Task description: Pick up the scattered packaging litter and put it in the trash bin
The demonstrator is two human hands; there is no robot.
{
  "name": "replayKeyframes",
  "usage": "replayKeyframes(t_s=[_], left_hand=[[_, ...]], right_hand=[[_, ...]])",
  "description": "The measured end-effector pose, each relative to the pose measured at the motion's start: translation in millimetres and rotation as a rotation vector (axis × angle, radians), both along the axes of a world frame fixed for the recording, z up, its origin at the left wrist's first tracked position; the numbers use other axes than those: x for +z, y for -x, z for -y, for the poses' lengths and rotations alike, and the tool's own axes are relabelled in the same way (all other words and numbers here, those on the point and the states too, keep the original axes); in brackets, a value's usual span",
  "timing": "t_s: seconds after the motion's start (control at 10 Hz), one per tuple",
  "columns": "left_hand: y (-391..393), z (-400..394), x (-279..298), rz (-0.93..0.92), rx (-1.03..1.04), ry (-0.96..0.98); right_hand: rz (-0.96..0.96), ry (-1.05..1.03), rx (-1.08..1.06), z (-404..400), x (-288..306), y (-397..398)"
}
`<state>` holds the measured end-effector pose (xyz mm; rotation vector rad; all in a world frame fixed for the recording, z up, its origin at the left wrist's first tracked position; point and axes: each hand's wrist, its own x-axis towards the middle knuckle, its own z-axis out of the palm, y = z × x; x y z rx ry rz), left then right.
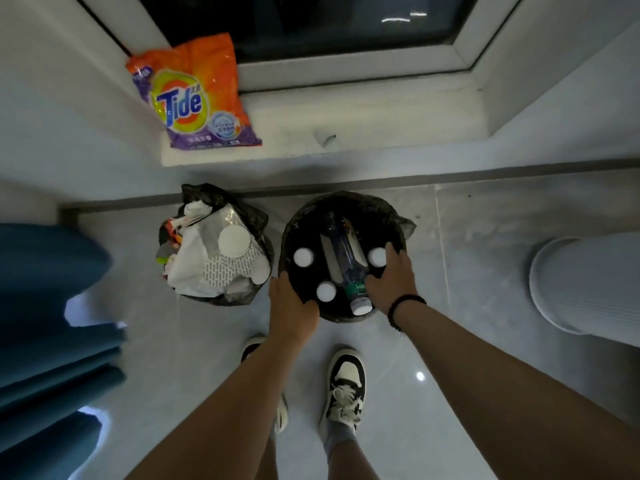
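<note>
I am looking straight down at the trash bin [341, 202], a round one with a black liner, standing on the grey floor [467, 271] just below the window ledge [346, 133]. My left hand [292, 303] rests on its near-left rim, fingers curled over the edge; my right hand [393, 277] sits on the near-right rim, fingers spread and reaching inward, touching or nearly touching the plastic bottle [346, 261] that lies slanted inside. Whether the right hand actually grips the bottle I cannot tell — it looks more like resting or pressing.

Inside the bin, besides the bottle, I count three white round pieces [303, 257], apparently caps or lids, lying apart on the liner. So a fair share of the litter is, by my judgement, already in.

Just left of the bin stands a full black bag [214, 251] stuffed with white wrappers and paper — gathered, not scattered. On the ledge lies an orange detergent pouch [194, 95]; I cannot say if it is empty packaging or still in use. The floor around my shoes [344, 386] shows no loose litter that I can make out.

My reading: the collecting is close to done; what may be left is the pouch, if it counts, and settling the bottle.
</note>
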<state>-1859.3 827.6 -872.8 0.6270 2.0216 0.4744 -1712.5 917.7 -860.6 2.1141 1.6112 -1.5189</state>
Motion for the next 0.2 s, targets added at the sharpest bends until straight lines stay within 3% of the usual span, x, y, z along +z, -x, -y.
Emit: replayKeyframes(t_s=[0.1, 0.2], left_hand=[[-1, 7, 27, -0.052, -0.044, -0.124], [0, 10, 62, -0.087, -0.106, -0.113]], right_hand=[[-0.012, -0.067, 0.176, 10, 24, 12], [-0.01, -0.115, 0.294, 18, 53, 23]])
